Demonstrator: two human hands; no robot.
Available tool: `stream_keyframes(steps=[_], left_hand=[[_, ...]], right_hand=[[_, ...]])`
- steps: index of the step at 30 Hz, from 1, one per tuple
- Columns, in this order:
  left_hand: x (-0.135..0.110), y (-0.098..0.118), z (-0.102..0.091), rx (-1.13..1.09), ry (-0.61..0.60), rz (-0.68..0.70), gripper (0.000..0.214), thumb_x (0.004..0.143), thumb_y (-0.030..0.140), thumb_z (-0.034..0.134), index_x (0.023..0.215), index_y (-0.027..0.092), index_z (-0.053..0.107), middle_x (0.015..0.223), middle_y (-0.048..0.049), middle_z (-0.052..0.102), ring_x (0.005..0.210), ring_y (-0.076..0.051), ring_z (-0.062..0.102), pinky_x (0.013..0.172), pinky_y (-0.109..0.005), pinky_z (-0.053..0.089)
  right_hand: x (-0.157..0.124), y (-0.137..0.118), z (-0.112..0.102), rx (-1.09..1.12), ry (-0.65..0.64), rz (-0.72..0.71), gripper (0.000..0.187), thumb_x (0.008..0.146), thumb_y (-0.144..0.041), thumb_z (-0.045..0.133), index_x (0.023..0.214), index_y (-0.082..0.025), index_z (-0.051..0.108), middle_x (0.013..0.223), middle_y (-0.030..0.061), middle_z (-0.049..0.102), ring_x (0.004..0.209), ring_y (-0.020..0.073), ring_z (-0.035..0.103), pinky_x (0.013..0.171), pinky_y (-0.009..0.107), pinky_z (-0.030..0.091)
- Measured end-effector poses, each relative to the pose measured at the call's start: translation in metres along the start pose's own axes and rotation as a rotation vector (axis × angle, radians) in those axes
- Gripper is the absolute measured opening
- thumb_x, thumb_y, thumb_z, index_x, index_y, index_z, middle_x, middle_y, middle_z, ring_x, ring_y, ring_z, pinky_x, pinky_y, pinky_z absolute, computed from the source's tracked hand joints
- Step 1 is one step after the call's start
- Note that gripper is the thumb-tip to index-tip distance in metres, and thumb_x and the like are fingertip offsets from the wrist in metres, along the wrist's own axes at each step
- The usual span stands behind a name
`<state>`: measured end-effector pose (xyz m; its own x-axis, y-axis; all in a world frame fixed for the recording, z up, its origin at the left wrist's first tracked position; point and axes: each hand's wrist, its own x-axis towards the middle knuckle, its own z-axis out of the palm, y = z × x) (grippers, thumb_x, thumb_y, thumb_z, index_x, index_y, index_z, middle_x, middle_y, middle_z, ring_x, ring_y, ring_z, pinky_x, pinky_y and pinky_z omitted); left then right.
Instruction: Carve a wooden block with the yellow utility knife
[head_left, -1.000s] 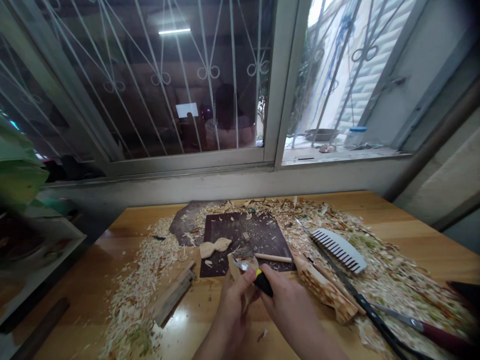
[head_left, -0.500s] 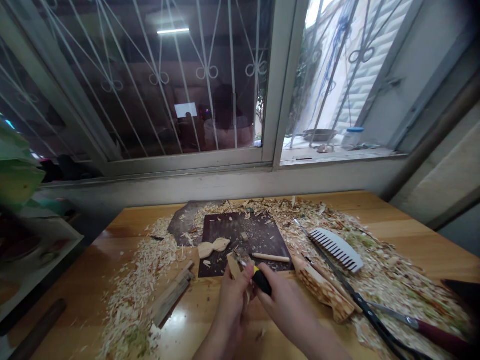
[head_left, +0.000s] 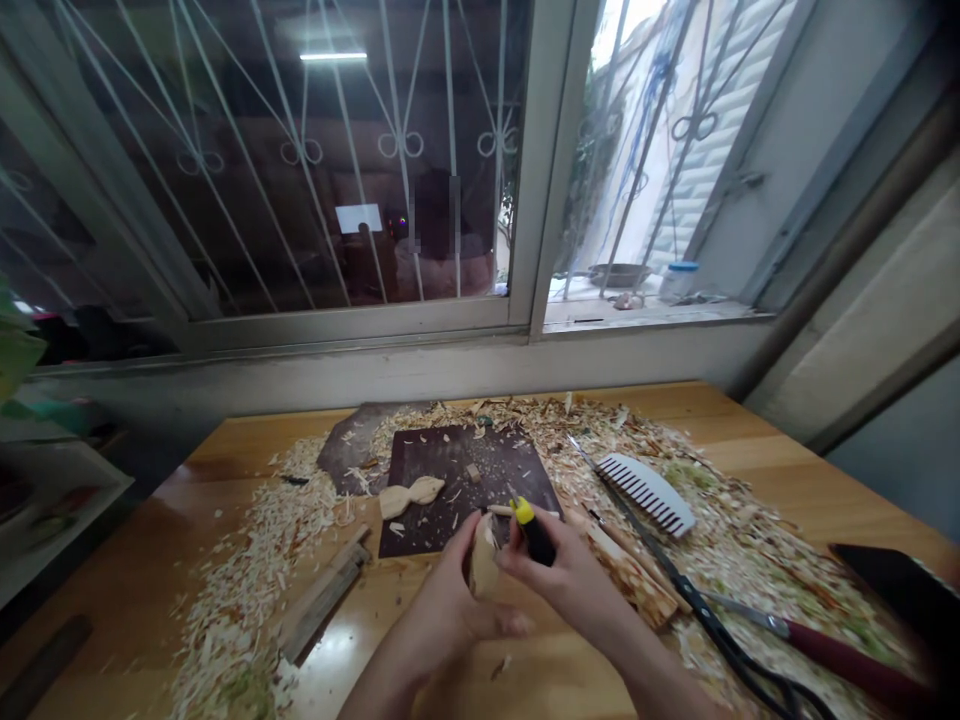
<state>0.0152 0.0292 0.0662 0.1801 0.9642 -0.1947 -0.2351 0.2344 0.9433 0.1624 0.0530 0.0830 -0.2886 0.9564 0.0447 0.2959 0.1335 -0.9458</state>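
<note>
The person's left hand [head_left: 448,598] is wrapped around a pale piece of carved wood [head_left: 486,566], which stands roughly on end between the two hands, above the near edge of a dark brown mat [head_left: 442,455]. Its grip is closed to the width of the wood, with one digit lying along the far left side and another stretched out to the right below; how firmly the hidden fingers press cannot be told. The right hand [head_left: 574,575] is folded around the black handle of a carving tool [head_left: 537,540], whose yellow collar sticks out above the fingers. The tool's slim metal tip points up and away, apart from the wood. The right fingertips come right up to the wood's right side, though whether they touch it cannot be told. Behind the hands a pale wooden stick [head_left: 498,510] is partly hidden. A bow-shaped wooden carving [head_left: 411,496] lies on the mat's left side, and a partly whittled log [head_left: 637,580] rests beyond the right hand, beside wood shavings [head_left: 720,520].
</note>
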Motion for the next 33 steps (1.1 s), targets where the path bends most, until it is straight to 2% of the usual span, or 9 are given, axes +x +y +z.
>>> stream_keyframes(steps=[3, 7, 14, 19, 22, 24, 27, 31, 33], left_hand=[[-0.005, 0.006, 0.007, 0.091, -0.089, -0.079, 0.094, 0.034, 0.008, 0.079, 0.120, 0.023, 0.046, 0.125, -0.0096, 0.050, 0.116, -0.028, 0.041, 0.097, -0.037, 0.029], [-0.006, 0.011, 0.012, 0.076, -0.045, -0.117, 0.080, 0.045, 0.007, 0.074, 0.119, 0.020, 0.049, 0.123, -0.0107, 0.052, 0.114, -0.028, 0.044, 0.095, -0.038, 0.032], [-0.002, 0.003, 0.008, 0.105, 0.040, -0.101, 0.070, 0.048, 0.000, 0.063, 0.115, 0.018, 0.053, 0.113, -0.0088, 0.058, 0.108, -0.027, 0.047, 0.093, -0.035, 0.031], [0.002, -0.006, 0.002, 0.217, 0.044, -0.120, 0.071, 0.047, 0.000, 0.050, 0.116, 0.018, 0.049, 0.105, -0.0034, 0.061, 0.098, -0.022, 0.051, 0.087, -0.031, 0.036], [0.000, -0.004, 0.000, 0.114, 0.049, -0.196, 0.067, 0.050, 0.008, 0.047, 0.117, 0.016, 0.047, 0.101, -0.0063, 0.062, 0.089, -0.024, 0.055, 0.075, -0.034, 0.043], [-0.003, 0.001, -0.002, 0.081, 0.102, -0.187, 0.066, 0.050, 0.010, 0.047, 0.116, 0.014, 0.047, 0.104, -0.0082, 0.062, 0.094, -0.026, 0.054, 0.076, -0.036, 0.043], [-0.009, 0.009, -0.003, 0.158, 0.218, -0.055, 0.068, 0.048, 0.005, 0.048, 0.116, 0.017, 0.050, 0.112, -0.0048, 0.059, 0.109, -0.024, 0.047, 0.089, -0.032, 0.036], [-0.014, 0.007, -0.001, 0.049, 0.107, -0.111, 0.059, 0.048, 0.004, 0.048, 0.105, 0.016, 0.058, 0.095, -0.0036, 0.066, 0.093, -0.023, 0.056, 0.078, -0.031, 0.042], [-0.016, -0.001, 0.000, -0.039, 0.116, -0.177, 0.051, 0.047, 0.005, 0.049, 0.095, 0.013, 0.062, 0.083, -0.0054, 0.067, 0.082, -0.023, 0.059, 0.069, -0.029, 0.044]], right_hand=[[-0.001, 0.000, 0.003, -0.057, 0.001, 0.008, 0.023, 0.064, -0.036, 0.064, 0.073, -0.018, 0.051, 0.066, -0.0045, 0.052, 0.062, 0.0109, 0.046, 0.056, 0.020, 0.035], [0.001, 0.003, 0.001, -0.009, -0.032, 0.019, 0.024, 0.066, -0.037, 0.064, 0.072, -0.017, 0.052, 0.066, -0.0042, 0.051, 0.064, 0.0111, 0.045, 0.058, 0.020, 0.035], [0.002, 0.010, -0.006, -0.043, -0.086, -0.072, 0.021, 0.075, -0.036, 0.054, 0.078, -0.016, 0.057, 0.072, -0.0022, 0.055, 0.069, 0.0124, 0.047, 0.061, 0.021, 0.036], [0.006, 0.024, 0.000, -0.158, 0.016, -0.176, 0.022, 0.079, -0.036, 0.048, 0.077, -0.016, 0.058, 0.071, 0.0002, 0.058, 0.068, 0.0136, 0.050, 0.061, 0.022, 0.037], [0.008, 0.033, 0.000, -0.265, 0.090, -0.215, 0.017, 0.076, -0.029, 0.050, 0.084, -0.018, 0.060, 0.076, 0.0018, 0.062, 0.071, 0.0149, 0.053, 0.063, 0.022, 0.037], [0.008, 0.036, -0.002, -0.329, 0.118, -0.199, 0.016, 0.075, -0.028, 0.050, 0.082, -0.018, 0.060, 0.073, 0.0009, 0.062, 0.067, 0.0141, 0.053, 0.060, 0.021, 0.036], [0.008, 0.036, -0.005, -0.391, 0.165, -0.124, 0.020, 0.077, -0.033, 0.046, 0.071, -0.018, 0.058, 0.061, -0.0013, 0.058, 0.058, 0.0122, 0.050, 0.053, 0.019, 0.032], [0.009, 0.034, -0.009, -0.421, 0.142, -0.037, 0.025, 0.077, -0.040, 0.045, 0.071, -0.019, 0.058, 0.060, -0.0016, 0.056, 0.057, 0.0129, 0.050, 0.051, 0.020, 0.031], [0.008, 0.033, -0.011, -0.422, 0.113, -0.004, 0.027, 0.076, -0.043, 0.046, 0.074, -0.019, 0.059, 0.061, -0.0008, 0.058, 0.059, 0.0142, 0.052, 0.051, 0.020, 0.032]])
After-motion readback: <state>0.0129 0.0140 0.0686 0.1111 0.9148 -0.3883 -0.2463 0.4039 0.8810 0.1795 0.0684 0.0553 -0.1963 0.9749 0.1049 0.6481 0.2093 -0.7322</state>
